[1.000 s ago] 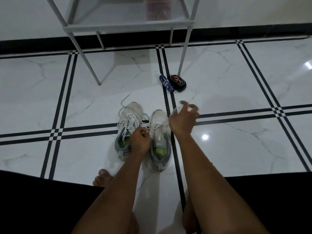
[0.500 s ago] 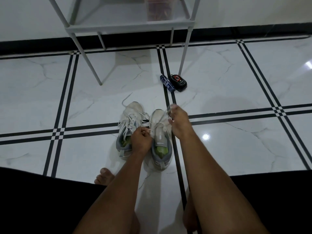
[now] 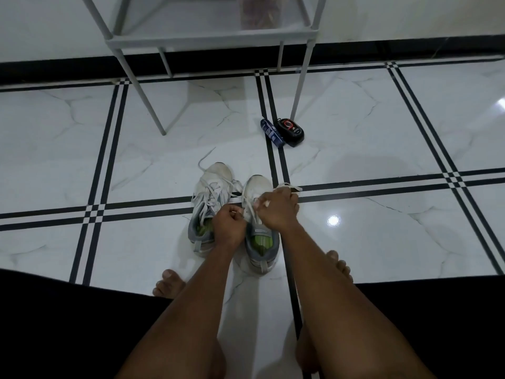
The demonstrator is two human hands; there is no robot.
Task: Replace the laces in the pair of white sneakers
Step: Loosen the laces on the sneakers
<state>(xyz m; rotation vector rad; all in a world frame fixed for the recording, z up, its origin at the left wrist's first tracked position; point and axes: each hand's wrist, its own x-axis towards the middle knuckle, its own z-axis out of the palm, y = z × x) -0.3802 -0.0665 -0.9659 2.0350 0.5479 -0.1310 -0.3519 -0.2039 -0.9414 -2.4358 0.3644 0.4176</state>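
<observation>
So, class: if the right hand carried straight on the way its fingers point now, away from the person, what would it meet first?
Probably the bare floor tile past the right sneaker's toe; the right hand points roughly toward the blue box farther on, though depth is unclear.

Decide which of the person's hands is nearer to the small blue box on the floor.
Right. The right hand sits over the right white sneaker, below the small blue box; the left hand lies farther down and leftward.

glossy white marble-look floor (image 3: 355, 127) tiles are crossed by paired black lines. a grey metal-legged shelf unit (image 3: 207, 41) stands against a white wall (image 3: 410, 15) with a black skirting (image 3: 410, 49).
</observation>
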